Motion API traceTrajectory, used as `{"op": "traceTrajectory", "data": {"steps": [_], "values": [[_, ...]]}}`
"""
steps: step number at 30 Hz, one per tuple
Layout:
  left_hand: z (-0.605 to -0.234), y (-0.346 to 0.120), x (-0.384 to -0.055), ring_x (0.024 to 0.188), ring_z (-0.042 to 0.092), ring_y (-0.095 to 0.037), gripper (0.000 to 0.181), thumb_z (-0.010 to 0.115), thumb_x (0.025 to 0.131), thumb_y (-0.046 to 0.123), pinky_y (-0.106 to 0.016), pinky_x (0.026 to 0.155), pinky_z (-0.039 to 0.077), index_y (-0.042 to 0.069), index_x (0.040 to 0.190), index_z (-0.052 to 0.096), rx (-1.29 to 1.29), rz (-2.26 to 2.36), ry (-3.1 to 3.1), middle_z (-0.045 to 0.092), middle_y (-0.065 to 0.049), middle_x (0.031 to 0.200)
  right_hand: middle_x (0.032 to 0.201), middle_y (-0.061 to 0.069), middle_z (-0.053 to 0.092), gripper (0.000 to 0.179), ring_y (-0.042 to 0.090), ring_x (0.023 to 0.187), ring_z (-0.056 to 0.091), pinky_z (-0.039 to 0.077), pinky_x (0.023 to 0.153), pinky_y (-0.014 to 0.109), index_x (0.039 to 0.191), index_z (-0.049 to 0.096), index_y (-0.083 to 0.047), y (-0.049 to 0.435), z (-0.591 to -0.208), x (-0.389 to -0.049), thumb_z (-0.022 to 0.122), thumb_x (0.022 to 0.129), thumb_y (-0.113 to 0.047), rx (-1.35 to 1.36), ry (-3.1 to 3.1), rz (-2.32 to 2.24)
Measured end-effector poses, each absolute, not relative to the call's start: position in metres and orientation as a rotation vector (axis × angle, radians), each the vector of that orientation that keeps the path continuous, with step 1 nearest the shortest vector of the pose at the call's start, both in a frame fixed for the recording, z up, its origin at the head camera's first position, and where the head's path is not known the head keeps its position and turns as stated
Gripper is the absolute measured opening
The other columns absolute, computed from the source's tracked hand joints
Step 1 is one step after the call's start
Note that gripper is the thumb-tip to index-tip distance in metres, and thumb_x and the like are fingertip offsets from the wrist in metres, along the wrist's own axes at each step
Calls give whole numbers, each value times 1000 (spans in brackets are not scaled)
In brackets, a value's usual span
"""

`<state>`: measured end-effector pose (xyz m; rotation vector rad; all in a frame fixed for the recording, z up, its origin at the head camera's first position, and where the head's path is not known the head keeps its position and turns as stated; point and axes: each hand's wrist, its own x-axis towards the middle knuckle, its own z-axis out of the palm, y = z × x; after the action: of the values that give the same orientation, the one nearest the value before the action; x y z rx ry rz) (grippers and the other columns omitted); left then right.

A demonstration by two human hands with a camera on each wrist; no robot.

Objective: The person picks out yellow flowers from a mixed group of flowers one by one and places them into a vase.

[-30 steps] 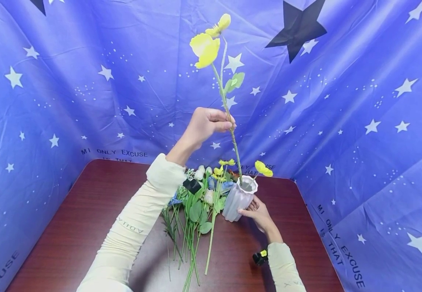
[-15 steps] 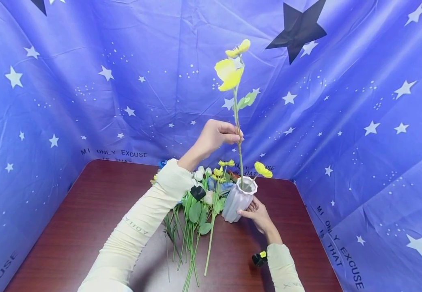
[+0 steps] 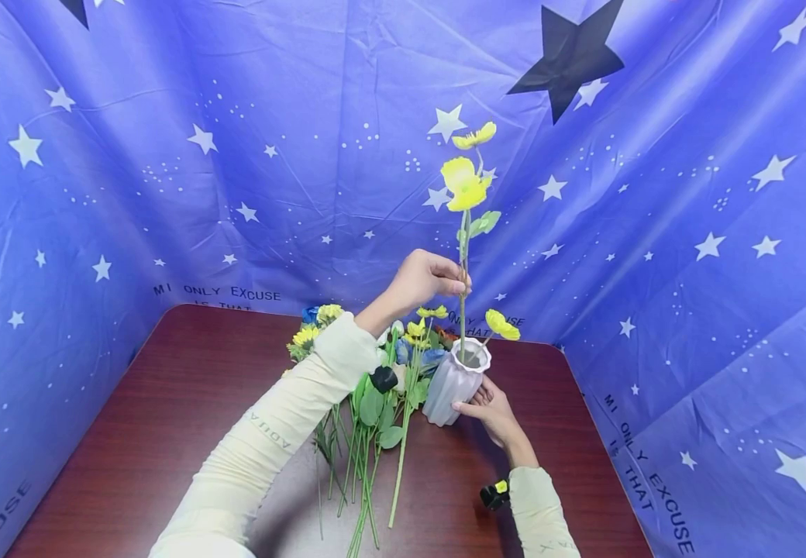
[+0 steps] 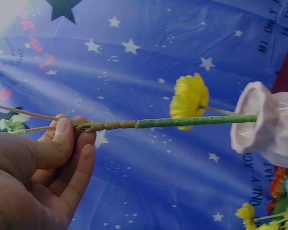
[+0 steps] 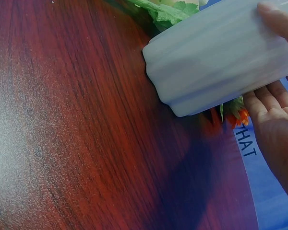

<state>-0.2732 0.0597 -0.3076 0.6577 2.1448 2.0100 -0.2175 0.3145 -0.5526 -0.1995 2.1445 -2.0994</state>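
My left hand [image 3: 431, 279] pinches the stem of a tall yellow artificial flower [image 3: 464, 184] between thumb and fingers. Two blooms and a few green leaves top this stem, and its green lower end [image 4: 197, 121] reaches inside the vase mouth in the left wrist view. The pale fluted vase [image 3: 448, 391] has a scalloped rim and stands on the table. My right hand [image 3: 490, 411] grips the vase from the right side, thumb in front and fingers around behind. Another yellow flower [image 3: 502, 325] leans out over the rim on the right.
Left of the vase lies a pile of artificial flowers, with green leaves [image 3: 371, 407], blue blooms [image 3: 433, 357] and yellow blooms [image 3: 304, 338]. Their long stems [image 3: 364, 496] point toward the near edge. A blue star-patterned cloth [image 3: 291, 155] walls in the brown table [image 3: 145, 403].
My left hand has moved down and to the right with the yellow flower, which now stands more upright and lower in the vase. The right hand and vase have barely moved.
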Motion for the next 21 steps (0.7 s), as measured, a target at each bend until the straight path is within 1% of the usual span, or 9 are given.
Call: {"op": "traceTrajectory", "data": {"steps": [6,9,14,18,21], "values": [[-322,69,-275,86,77,-22,12,75,88,-2,-26,74,64,-4,100,78,614,1932,2202,78,-19,99,129,-9,63,80,0,122,60,49,106,17,150,37,3,314,-552,-217,74,80,13,-209,2151,-2086],[-329,73,-276,87,77,-21,12,76,88,-1,-24,75,63,-3,100,78,595,1911,2201,78,-17,99,130,-8,63,81,-1,123,59,48,106,17,151,36,3,315,-552,-217,74,81,13,-206,2149,-2082],[-337,79,-275,91,78,-27,14,76,87,-3,-25,78,63,-4,101,77,574,1896,2186,78,-20,100,130,-9,63,81,-1,123,59,48,106,17,152,35,4,315,-552,-216,73,81,13,-209,2143,-2089],[-342,82,-272,91,77,-28,14,77,87,-1,-24,75,63,-2,100,78,581,1834,2254,78,-18,100,131,-7,62,81,-1,123,59,48,106,16,152,35,3,315,-552,-217,74,81,12,-208,2148,-2077],[-347,85,-272,88,77,-28,12,78,87,2,-22,71,62,1,99,80,621,1760,2360,79,-15,98,136,-2,60,82,-1,124,59,48,106,16,152,36,1,315,-551,-217,75,81,11,-197,2155,-2062]]}}
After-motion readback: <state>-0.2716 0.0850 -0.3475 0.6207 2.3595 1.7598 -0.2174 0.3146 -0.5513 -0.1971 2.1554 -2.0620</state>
